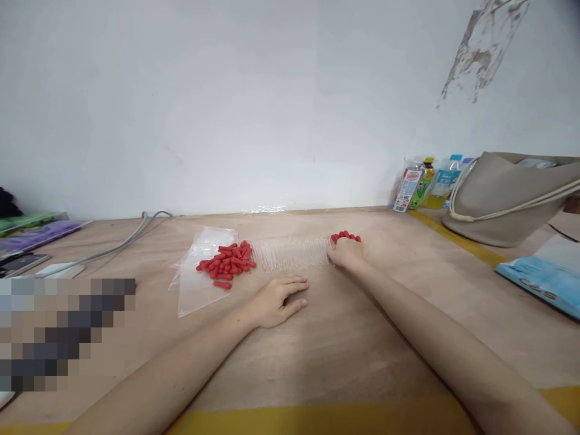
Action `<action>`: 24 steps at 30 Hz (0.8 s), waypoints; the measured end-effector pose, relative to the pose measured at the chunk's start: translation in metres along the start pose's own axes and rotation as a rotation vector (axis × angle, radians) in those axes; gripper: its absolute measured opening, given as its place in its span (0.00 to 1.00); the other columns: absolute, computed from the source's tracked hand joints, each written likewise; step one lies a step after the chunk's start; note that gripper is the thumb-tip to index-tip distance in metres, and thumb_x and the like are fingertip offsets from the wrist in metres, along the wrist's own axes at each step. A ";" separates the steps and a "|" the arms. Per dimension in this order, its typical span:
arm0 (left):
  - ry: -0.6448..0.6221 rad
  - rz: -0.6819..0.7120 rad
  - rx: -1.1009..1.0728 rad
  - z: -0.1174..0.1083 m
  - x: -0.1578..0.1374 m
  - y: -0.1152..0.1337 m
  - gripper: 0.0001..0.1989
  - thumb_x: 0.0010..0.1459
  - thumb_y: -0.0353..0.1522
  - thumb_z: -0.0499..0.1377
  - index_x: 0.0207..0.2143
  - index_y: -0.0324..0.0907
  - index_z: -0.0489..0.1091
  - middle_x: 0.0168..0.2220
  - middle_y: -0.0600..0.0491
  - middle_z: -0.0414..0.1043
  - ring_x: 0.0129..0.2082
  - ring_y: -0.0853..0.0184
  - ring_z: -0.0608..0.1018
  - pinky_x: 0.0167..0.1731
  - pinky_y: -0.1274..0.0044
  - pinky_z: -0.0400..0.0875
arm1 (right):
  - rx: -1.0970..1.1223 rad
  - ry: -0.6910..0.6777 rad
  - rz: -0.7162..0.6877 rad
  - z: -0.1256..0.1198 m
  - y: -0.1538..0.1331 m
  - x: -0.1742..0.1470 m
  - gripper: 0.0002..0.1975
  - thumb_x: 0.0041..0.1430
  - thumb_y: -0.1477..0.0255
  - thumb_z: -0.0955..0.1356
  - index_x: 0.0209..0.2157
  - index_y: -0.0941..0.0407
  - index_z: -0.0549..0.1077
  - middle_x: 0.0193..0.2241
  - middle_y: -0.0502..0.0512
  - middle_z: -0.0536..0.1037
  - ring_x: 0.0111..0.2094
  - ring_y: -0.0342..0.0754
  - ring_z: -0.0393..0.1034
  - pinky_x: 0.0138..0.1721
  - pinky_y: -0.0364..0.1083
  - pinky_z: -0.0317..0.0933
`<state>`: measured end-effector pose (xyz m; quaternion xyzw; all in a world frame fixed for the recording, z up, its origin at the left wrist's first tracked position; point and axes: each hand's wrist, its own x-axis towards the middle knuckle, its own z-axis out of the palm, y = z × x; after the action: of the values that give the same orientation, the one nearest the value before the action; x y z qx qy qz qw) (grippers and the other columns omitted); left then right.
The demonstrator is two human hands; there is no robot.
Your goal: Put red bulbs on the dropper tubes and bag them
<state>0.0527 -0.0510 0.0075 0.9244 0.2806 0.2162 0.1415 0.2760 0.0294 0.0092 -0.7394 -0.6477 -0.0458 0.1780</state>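
Note:
A row of thin clear plastic strips or tubes (pixel 290 252) lies side by side on the wooden table. At its right end my right hand (pixel 348 252) is closed, fingers curled down at the last strips; what they grip is hidden. Just beyond those knuckles, small red club-shaped pieces (pixel 346 234) sit in a line, partly covered by the hand. My left hand (pixel 278 300) rests on the table in front of the row, its fingers stretched out and holding nothing. To its left, a loose heap of the same red pieces (pixel 229 260) lies on clear plastic bags (pixel 199 296).
Drink bottles (pixel 440 181) and a carton (pixel 408 188) stand against the wall at right, beside a grey drawstring bag (pixel 507 199). A blue packet (pixel 541 281) lies nearer. Grey cable (pixel 122 241), a phone (pixel 25 264) and purple packets (pixel 43 235) are at left.

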 end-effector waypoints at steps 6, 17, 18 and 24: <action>0.033 0.009 0.067 0.002 0.000 0.002 0.17 0.58 0.36 0.50 0.49 0.41 0.64 0.49 0.47 0.66 0.49 0.62 0.67 0.48 0.68 0.63 | 0.032 0.108 -0.019 0.002 -0.005 -0.012 0.10 0.52 0.69 0.59 0.26 0.57 0.69 0.28 0.58 0.72 0.34 0.52 0.65 0.40 0.52 0.45; 0.174 -0.259 0.776 -0.056 -0.010 -0.045 0.10 0.56 0.26 0.47 0.32 0.40 0.68 0.34 0.45 0.67 0.37 0.58 0.67 0.36 0.68 0.61 | 0.256 0.328 -0.559 -0.002 0.008 -0.072 0.09 0.58 0.70 0.60 0.31 0.58 0.68 0.27 0.54 0.75 0.31 0.46 0.66 0.42 0.48 0.44; 0.141 -0.282 0.768 -0.065 -0.011 -0.051 0.10 0.55 0.27 0.48 0.31 0.40 0.68 0.33 0.45 0.67 0.36 0.58 0.67 0.36 0.68 0.61 | 0.265 0.335 -0.562 -0.002 0.010 -0.073 0.08 0.58 0.70 0.61 0.33 0.58 0.69 0.28 0.54 0.75 0.31 0.46 0.66 0.42 0.48 0.44; -0.082 -0.328 0.662 -0.098 -0.017 -0.065 0.06 0.52 0.29 0.53 0.27 0.43 0.69 0.30 0.50 0.66 0.33 0.62 0.69 0.33 0.72 0.63 | 0.251 0.314 -0.586 -0.001 0.012 -0.072 0.12 0.59 0.72 0.59 0.40 0.58 0.70 0.31 0.56 0.77 0.33 0.48 0.66 0.39 0.47 0.45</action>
<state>-0.0369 0.0055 0.0621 0.8708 0.4738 0.0508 -0.1210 0.2767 -0.0399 -0.0134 -0.4788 -0.7976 -0.1280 0.3439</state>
